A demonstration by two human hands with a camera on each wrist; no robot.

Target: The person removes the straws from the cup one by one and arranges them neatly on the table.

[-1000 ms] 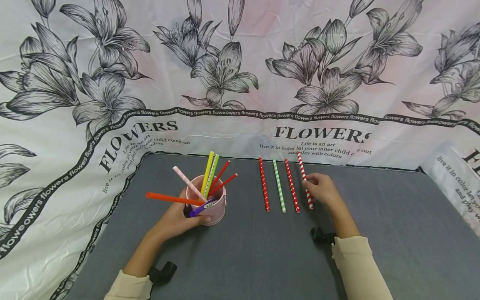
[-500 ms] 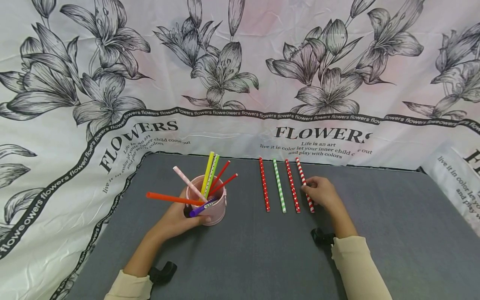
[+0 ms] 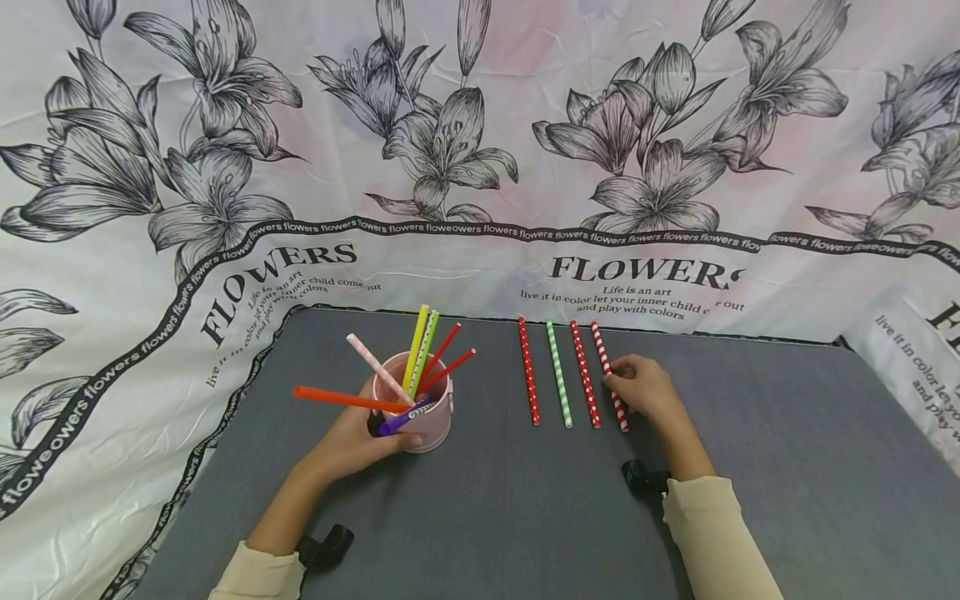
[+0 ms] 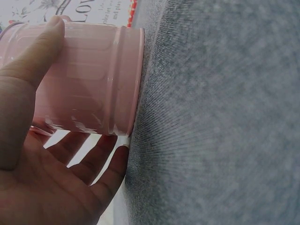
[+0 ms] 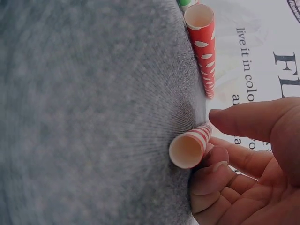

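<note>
My left hand grips a small pink bucket, thumb on one side and fingers on the other. Out of it lean several straws: an orange straw, a pink straw, a yellow straw, a green straw, a purple straw and two red straws. On the table to the right, a red-and-white striped paper straw lies between the thumb and curled fingers of my right hand. The thumb's contact with it is unclear in the right wrist view.
Left of the striped straw lie a red dotted straw, a green-and-white striped straw and another red dotted straw, roughly parallel. Behind the grey table hangs a flower-printed cloth.
The right hand has slid the striped straw toward me, so its far end now lies level with the other straws. The left hand and bucket stay in place.
</note>
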